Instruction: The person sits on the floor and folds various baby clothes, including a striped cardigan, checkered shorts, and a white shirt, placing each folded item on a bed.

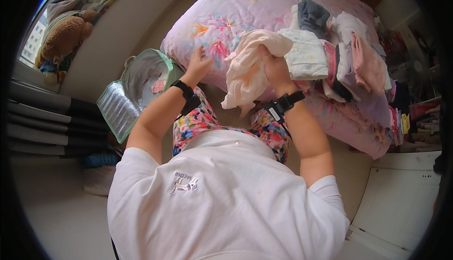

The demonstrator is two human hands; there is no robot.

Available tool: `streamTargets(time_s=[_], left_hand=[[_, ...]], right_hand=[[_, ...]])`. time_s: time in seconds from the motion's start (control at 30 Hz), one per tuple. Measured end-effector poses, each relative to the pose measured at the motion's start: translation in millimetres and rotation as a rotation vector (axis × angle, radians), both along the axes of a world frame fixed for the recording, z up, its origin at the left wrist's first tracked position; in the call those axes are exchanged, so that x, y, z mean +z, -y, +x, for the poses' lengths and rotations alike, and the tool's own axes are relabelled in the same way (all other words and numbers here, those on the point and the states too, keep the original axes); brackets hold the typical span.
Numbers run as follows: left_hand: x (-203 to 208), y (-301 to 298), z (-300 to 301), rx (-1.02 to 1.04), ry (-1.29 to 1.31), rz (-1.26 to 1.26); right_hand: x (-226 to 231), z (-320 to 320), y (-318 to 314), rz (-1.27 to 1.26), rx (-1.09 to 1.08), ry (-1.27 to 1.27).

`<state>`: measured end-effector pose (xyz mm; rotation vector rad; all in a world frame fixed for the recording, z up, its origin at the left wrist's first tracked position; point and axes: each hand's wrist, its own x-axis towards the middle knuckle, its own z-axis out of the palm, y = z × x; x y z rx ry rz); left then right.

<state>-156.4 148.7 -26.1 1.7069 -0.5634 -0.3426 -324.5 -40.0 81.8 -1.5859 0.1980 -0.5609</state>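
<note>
My right hand (276, 70) is closed on a crumpled pale pink cloth garment (246, 66), its thumb lying across the fabric. The garment hangs in loose folds over the near edge of the bed, and its exact kind is hidden by the folds. To the left of it, my left hand (199, 66) is raised with fingers apart and nothing in it. Just right of the held garment lies a folded white patterned cloth (304, 54). Below and left of my left hand stands a mint-green lined bag (168, 73) with its lid open and some pink cloth (159, 86) inside.
The bed has a pink floral quilt (203, 19). Folded clothes, among them a dark grey piece (313, 17) and a pink piece (367, 64), are piled on its right side. A brown teddy bear (66, 35) sits by the window. Striped curtains (42, 123) hang at left.
</note>
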Motion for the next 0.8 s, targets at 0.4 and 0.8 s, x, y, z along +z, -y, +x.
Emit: streamTargets(time_s=[0.4, 0.8], left_hand=[[12.7, 44.5, -18.2, -0.382, -0.006, -0.07], [-5.4, 50.1, -15.4, -0.339, 0.062, -0.019]], right_hand=[[13.5, -16.1, 14.2, 0.504, 0.076, 0.033], [4.0, -31.5, 10.9, 0.219, 0.156, -0.136]])
